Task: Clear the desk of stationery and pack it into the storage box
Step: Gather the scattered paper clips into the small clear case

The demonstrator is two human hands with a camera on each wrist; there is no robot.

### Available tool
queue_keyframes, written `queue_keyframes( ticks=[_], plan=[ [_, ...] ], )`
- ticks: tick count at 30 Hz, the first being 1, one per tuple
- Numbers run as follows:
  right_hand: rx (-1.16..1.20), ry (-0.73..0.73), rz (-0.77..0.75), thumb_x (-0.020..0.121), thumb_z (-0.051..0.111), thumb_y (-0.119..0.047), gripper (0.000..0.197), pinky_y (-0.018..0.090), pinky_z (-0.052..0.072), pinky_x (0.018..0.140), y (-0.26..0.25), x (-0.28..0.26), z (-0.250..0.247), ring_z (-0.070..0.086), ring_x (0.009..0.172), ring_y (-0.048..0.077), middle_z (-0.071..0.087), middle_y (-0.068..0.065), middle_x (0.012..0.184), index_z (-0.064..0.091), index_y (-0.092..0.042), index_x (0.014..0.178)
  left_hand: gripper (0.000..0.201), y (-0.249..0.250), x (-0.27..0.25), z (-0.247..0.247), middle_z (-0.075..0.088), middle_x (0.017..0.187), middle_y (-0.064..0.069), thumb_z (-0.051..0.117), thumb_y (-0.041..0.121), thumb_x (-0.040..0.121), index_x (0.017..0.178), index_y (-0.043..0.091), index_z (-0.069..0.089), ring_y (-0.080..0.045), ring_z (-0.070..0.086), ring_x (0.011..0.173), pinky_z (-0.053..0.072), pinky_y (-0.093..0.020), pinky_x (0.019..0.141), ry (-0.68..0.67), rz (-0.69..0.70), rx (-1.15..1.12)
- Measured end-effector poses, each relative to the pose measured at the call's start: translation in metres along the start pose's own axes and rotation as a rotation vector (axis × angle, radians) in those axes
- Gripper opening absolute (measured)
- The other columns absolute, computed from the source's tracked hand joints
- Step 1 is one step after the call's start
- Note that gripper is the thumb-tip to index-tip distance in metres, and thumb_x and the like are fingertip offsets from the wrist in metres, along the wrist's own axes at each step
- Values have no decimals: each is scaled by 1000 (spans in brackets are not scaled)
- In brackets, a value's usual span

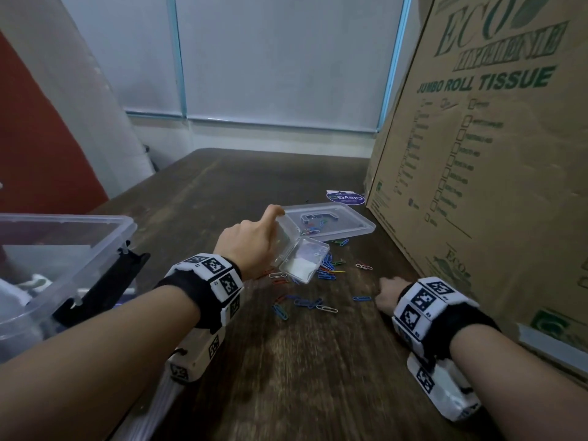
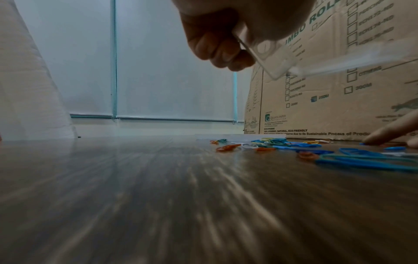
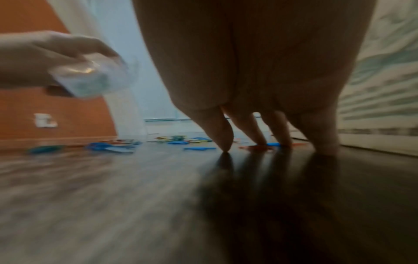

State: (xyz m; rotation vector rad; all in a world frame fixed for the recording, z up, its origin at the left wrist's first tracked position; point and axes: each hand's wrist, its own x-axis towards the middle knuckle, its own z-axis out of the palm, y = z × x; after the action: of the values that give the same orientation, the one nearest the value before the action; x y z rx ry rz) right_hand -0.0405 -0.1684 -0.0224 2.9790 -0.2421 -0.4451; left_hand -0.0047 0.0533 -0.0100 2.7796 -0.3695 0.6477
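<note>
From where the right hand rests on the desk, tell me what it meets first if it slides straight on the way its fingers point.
Most likely the blue paper clip lying just beyond the right hand, then the scattered paper clips; depth is hard to judge.

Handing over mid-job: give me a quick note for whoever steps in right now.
Left hand holds the small clear case open and tilted above the desk.
Right hand is open, fingertips on the desk beside the scattered paper clips.
Done: case in hand.
Left: gather the clips into the case, close it, pack it in the storage box at left. A clear lid lies behind the clips.
</note>
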Motion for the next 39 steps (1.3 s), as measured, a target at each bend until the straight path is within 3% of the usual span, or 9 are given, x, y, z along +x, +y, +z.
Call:
queue_keyframes(
  ticks=[5,8,11,14,17,22,26,31,39],
  plan=[
    [163,-57,-307,92,43,-7,62,29,23,116,-23,8,-1,22,144,21,16,3,157,24,-23,148,38,-5,13,7,68,98,-20,22,44,100,124,21,42,-41,63,93,43,-37,74,19,-40,-69],
    [270,96,-69,90,45,-9,54,32,36,109,-6,23,-9,38,135,26,30,10,150,36,-17,143,38,-7,17,8,68,98,-20,22,44,100,122,21,42,-41,62,93,41,-37,73,26,-61,-115],
    [201,41,141,95,42,-15,33,30,44,92,12,36,-18,52,114,25,56,12,112,53,-5,125,38,-9,21,10,68,97,-19,21,44,100,121,21,42,-40,62,93,42,-37,74,16,-81,-112],
    [98,-55,183,94,45,-22,18,24,42,82,19,46,-17,56,101,25,48,4,78,56,-8,98,37,-10,25,13,68,97,-18,21,44,100,121,21,42,-39,62,92,42,-36,74,16,-74,-97],
    [147,17,107,93,47,-12,20,24,39,73,2,43,-20,56,90,26,57,8,85,58,0,83,36,-11,30,16,68,98,-18,23,43,100,121,21,42,-39,62,92,42,-37,74,19,-68,-99],
    [342,60,-255,88,45,1,43,20,44,91,-27,33,-19,58,116,15,64,0,122,65,-20,120,36,-15,37,19,67,100,-20,25,42,100,121,20,43,-40,62,93,44,-38,75,29,-91,-106],
    [413,197,-135,89,45,-7,41,24,43,92,-17,52,-23,54,119,23,54,5,130,58,-17,127,35,-15,42,22,67,101,-20,25,41,100,121,20,43,-40,61,94,42,-37,75,28,-91,-115],
    [329,87,-3,96,42,-26,47,33,38,102,-13,95,-26,44,129,29,39,13,144,38,-9,139,35,-16,47,24,68,100,-18,23,42,100,119,21,43,-40,61,95,38,-36,73,31,-96,-131],
    [400,-8,-206,98,37,-21,40,32,36,105,-46,129,-35,47,127,28,49,14,139,46,-7,135,36,-19,49,28,69,96,-15,21,44,100,117,21,43,-39,61,94,43,-38,77,31,-104,-184]
  ],
)
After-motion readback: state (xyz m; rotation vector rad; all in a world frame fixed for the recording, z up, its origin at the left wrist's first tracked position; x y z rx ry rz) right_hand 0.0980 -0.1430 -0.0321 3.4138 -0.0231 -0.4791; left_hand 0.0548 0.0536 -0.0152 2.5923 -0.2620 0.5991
